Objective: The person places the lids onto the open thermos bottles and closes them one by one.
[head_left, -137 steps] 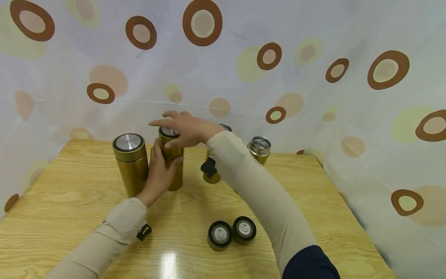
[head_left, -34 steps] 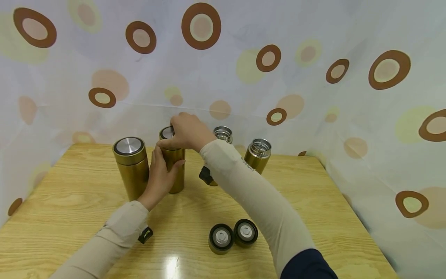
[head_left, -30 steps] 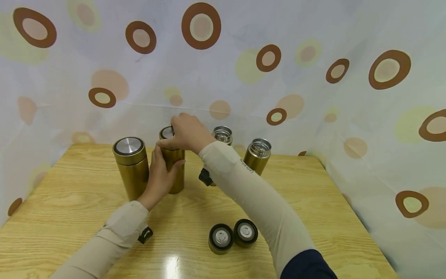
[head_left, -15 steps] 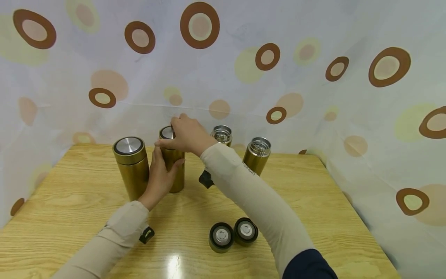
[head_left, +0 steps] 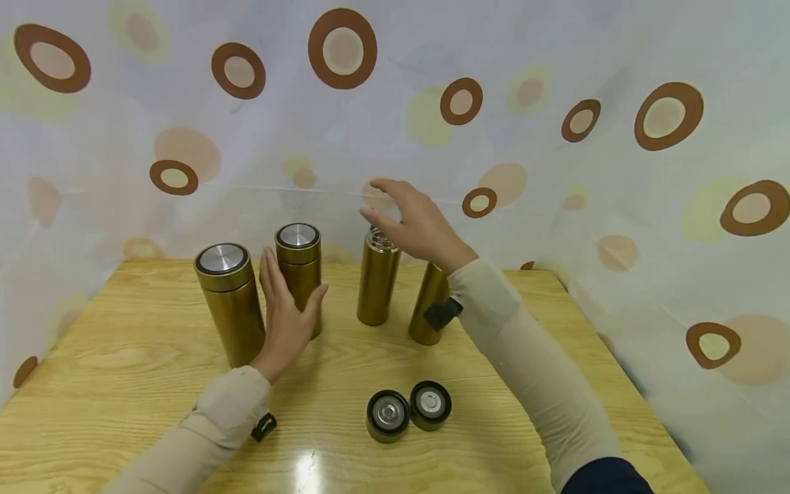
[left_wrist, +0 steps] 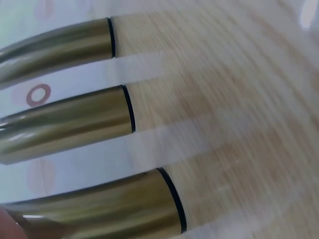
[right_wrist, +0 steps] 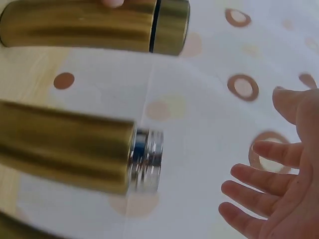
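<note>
In the head view my left hand (head_left: 286, 326) is around a capped gold thermos (head_left: 299, 274), fingers straight along its left side and thumb spread at its front right. A fingertip lies at this thermos (right_wrist: 84, 25) in the right wrist view. A wider capped thermos (head_left: 230, 309) stands just left of that hand. My right hand (head_left: 422, 223) is raised with fingers apart, holding nothing. It hangs in front of the top of an uncapped thermos (head_left: 376, 285), covering part of its steel neck. Another thermos (head_left: 428, 309) stands further right, its top hidden by the right wrist.
Two removed lids (head_left: 387, 416) lie side by side, inner sides up, on the wooden table (head_left: 123, 343) towards the front. A patterned white cloth (head_left: 395, 123) hangs behind the table and along its right side.
My right hand has let go of the lid on the second thermos and moved right, opening. That lid stays on its thermos. My left hand's grip has loosened, its thumb further out.
</note>
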`<state>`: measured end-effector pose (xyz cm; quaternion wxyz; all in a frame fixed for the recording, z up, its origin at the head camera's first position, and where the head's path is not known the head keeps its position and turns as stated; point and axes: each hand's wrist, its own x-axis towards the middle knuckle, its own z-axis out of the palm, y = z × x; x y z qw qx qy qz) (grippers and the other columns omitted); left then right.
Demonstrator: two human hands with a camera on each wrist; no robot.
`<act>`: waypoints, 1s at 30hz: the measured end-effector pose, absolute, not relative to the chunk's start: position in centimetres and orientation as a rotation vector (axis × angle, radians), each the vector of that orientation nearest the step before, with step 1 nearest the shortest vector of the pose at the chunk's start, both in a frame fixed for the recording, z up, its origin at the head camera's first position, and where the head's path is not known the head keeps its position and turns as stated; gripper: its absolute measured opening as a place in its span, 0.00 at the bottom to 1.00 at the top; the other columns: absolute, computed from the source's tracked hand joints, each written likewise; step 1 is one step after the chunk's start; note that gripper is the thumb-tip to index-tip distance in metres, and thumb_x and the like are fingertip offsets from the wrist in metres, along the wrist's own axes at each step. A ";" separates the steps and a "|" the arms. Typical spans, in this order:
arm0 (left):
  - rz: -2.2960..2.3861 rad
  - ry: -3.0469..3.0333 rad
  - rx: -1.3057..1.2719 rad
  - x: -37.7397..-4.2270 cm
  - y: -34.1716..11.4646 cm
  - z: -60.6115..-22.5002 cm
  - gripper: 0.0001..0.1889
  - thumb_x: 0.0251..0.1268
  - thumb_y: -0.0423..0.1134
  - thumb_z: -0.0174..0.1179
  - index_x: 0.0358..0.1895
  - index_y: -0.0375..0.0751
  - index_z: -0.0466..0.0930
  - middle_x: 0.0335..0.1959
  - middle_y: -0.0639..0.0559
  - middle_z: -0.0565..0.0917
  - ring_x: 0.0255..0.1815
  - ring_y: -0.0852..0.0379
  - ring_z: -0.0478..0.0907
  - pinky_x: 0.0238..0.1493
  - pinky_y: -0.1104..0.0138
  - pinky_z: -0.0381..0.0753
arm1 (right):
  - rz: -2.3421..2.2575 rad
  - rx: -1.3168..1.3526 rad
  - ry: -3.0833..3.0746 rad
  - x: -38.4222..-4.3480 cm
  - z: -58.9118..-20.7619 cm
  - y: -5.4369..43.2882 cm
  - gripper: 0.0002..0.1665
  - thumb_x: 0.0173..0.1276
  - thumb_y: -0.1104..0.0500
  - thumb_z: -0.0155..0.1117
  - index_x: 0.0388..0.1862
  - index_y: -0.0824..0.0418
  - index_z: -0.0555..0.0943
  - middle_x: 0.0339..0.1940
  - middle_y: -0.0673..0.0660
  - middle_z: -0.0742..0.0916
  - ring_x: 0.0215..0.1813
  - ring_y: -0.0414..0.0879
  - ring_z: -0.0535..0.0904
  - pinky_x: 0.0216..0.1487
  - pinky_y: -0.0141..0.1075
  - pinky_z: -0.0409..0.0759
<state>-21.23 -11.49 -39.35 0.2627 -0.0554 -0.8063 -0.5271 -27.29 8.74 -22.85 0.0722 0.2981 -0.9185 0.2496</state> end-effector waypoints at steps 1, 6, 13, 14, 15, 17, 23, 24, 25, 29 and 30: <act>-1.422 -2.171 -0.149 -21.1 -11.4 -39.4 0.51 0.68 0.52 0.56 0.76 0.52 0.21 0.77 0.54 0.27 0.77 0.54 0.28 0.73 0.45 0.45 | 0.791 0.876 -2.740 -27.3 -23.1 9.7 0.36 0.73 0.39 0.49 0.74 0.52 0.61 0.72 0.53 0.68 0.72 0.49 0.63 0.69 0.46 0.65; -1.385 -2.124 -0.181 -20.3 -10.9 -39.7 0.52 0.67 0.49 0.59 0.76 0.51 0.24 0.77 0.55 0.27 0.77 0.54 0.28 0.73 0.44 0.46 | 0.916 0.783 -2.641 -27.0 -24.6 14.0 0.33 0.74 0.41 0.50 0.73 0.53 0.63 0.72 0.53 0.69 0.71 0.51 0.63 0.67 0.49 0.66; -1.220 -1.948 -0.460 -19.4 -9.6 -40.2 0.46 0.64 0.41 0.63 0.75 0.34 0.41 0.76 0.38 0.40 0.77 0.42 0.36 0.73 0.45 0.47 | 0.944 0.740 -2.482 -25.5 -26.9 18.8 0.31 0.75 0.47 0.51 0.72 0.57 0.64 0.69 0.58 0.70 0.70 0.56 0.64 0.66 0.53 0.66; -1.208 -1.912 -0.519 -19.4 -9.4 -40.2 0.44 0.66 0.43 0.62 0.74 0.31 0.43 0.75 0.36 0.43 0.77 0.41 0.38 0.73 0.46 0.46 | 0.938 0.735 -2.470 -25.3 -27.3 19.3 0.30 0.75 0.48 0.51 0.72 0.57 0.64 0.69 0.59 0.71 0.69 0.56 0.64 0.66 0.53 0.66; -1.200 -1.885 -0.574 -19.4 -9.1 -40.0 0.42 0.67 0.45 0.61 0.73 0.30 0.45 0.74 0.35 0.45 0.76 0.40 0.39 0.74 0.48 0.46 | 0.931 0.733 -2.459 -25.1 -27.6 19.8 0.30 0.75 0.49 0.52 0.71 0.58 0.64 0.69 0.60 0.71 0.69 0.56 0.65 0.65 0.54 0.66; -1.193 -1.861 -0.654 -19.5 -8.6 -39.7 0.42 0.68 0.50 0.58 0.73 0.29 0.47 0.74 0.35 0.48 0.76 0.40 0.42 0.75 0.51 0.46 | 0.928 0.725 -2.437 -24.6 -28.3 20.6 0.28 0.75 0.51 0.53 0.70 0.59 0.66 0.68 0.60 0.71 0.68 0.57 0.66 0.64 0.54 0.67; -1.236 -1.928 -0.671 -20.5 -7.2 -39.0 0.45 0.58 0.35 0.68 0.73 0.30 0.48 0.73 0.36 0.52 0.74 0.41 0.49 0.73 0.51 0.53 | 0.955 0.723 -2.305 -22.7 -30.5 22.3 0.23 0.73 0.61 0.55 0.65 0.63 0.71 0.62 0.61 0.77 0.64 0.55 0.71 0.61 0.51 0.71; -1.248 -1.955 -0.659 -20.8 -6.9 -38.9 0.46 0.57 0.34 0.69 0.73 0.31 0.48 0.72 0.36 0.53 0.74 0.42 0.50 0.73 0.50 0.53 | 0.943 0.733 -2.290 -22.3 -30.9 22.5 0.22 0.73 0.62 0.55 0.64 0.63 0.72 0.61 0.61 0.78 0.63 0.55 0.71 0.60 0.50 0.72; -1.263 -1.989 -0.641 -21.0 -6.7 -38.8 0.47 0.56 0.34 0.69 0.74 0.32 0.48 0.72 0.36 0.53 0.74 0.43 0.50 0.72 0.49 0.54 | 0.933 0.744 -2.282 -21.8 -31.2 22.6 0.22 0.72 0.63 0.56 0.64 0.63 0.72 0.61 0.61 0.78 0.63 0.54 0.72 0.59 0.50 0.73; -1.338 -2.118 -0.550 -22.1 -5.8 -38.2 0.47 0.60 0.42 0.68 0.75 0.37 0.46 0.73 0.40 0.53 0.75 0.47 0.51 0.73 0.51 0.54 | 0.883 0.792 -2.283 -20.3 -32.3 23.3 0.23 0.70 0.66 0.57 0.64 0.62 0.73 0.60 0.59 0.79 0.62 0.53 0.73 0.57 0.49 0.75; -1.360 -2.145 -0.530 -22.3 -5.6 -38.0 0.47 0.60 0.44 0.67 0.75 0.37 0.46 0.73 0.41 0.53 0.75 0.48 0.51 0.73 0.51 0.54 | 0.873 0.800 -2.286 -20.0 -32.6 23.5 0.23 0.70 0.66 0.58 0.64 0.62 0.73 0.60 0.59 0.79 0.62 0.53 0.74 0.57 0.49 0.75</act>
